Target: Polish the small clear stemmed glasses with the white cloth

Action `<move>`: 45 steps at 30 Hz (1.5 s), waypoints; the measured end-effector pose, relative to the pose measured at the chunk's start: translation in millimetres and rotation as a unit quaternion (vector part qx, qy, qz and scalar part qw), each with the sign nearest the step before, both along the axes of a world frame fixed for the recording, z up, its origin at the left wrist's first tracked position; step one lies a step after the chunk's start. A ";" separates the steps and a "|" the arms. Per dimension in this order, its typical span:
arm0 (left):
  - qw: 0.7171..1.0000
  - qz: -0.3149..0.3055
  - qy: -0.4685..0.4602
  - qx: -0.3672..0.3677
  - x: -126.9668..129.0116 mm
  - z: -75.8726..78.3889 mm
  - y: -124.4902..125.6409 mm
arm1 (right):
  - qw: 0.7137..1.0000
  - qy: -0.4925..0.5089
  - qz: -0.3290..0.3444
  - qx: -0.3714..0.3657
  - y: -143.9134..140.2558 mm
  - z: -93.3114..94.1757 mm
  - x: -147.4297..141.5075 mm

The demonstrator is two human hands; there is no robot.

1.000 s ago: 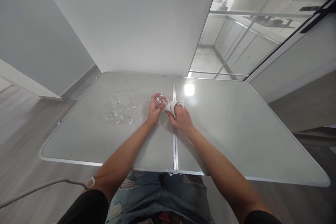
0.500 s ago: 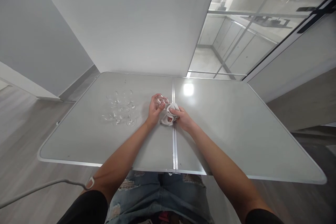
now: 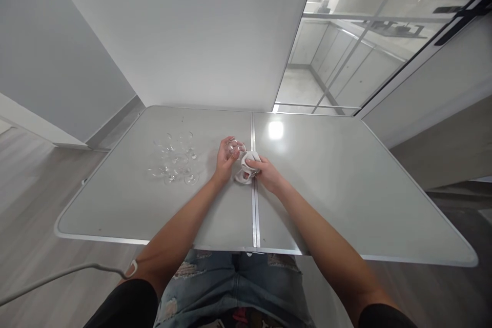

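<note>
My left hand [image 3: 226,158] is closed around a clear glass [image 3: 235,146], its fingers behind it and the thumb at its near side. The glass looks like a stemmed one, though part of it is covered. A white cloth [image 3: 249,161] is bunched in my right hand [image 3: 266,170], pressed up against the right end of the glass, with a fold hanging below. To the left of my hands, several clear stemmed glasses [image 3: 177,161] stand close together on the table.
The pale table [image 3: 330,189] has a metal seam [image 3: 254,205] running down its middle, just below my hands. A white wall [image 3: 192,36] rises behind it, with a glass-paned door [image 3: 326,61] at the right. A grey cable [image 3: 69,270] reaches my left arm.
Both hands stay nearly in place. The cloth has shifted slightly against the glass, and the glass sits a touch further left.
</note>
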State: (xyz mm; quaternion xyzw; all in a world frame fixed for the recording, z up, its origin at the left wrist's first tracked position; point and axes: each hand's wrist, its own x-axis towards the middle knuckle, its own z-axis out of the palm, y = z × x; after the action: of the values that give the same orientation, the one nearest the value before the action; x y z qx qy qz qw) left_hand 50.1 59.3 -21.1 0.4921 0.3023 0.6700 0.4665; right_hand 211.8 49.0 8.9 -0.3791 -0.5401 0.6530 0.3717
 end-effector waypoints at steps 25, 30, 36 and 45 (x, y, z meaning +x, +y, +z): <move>0.994 -0.094 0.046 -0.041 -2.0 -0.6 4.6 | 0.958 0.186 -0.204 -0.079 14.0 -8.1 11.1; 0.995 -0.062 0.069 -0.036 -1.7 1.0 3.4 | 0.911 0.220 -0.348 -0.008 25.9 -10.3 20.5; 0.999 0.002 0.034 -0.024 -1.7 6.0 2.5 | 0.917 0.188 -0.345 0.063 28.5 -14.4 19.4; 0.996 0.015 0.082 -0.019 -0.5 7.0 0.4 | 0.951 0.138 -0.246 0.123 16.7 -8.4 11.5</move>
State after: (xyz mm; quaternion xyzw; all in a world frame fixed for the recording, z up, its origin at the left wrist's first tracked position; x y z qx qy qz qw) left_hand 49.7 59.7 -14.1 0.5323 0.3596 0.6279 0.4395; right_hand 223.4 65.7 0.5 -0.3580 -0.4498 0.5153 0.6356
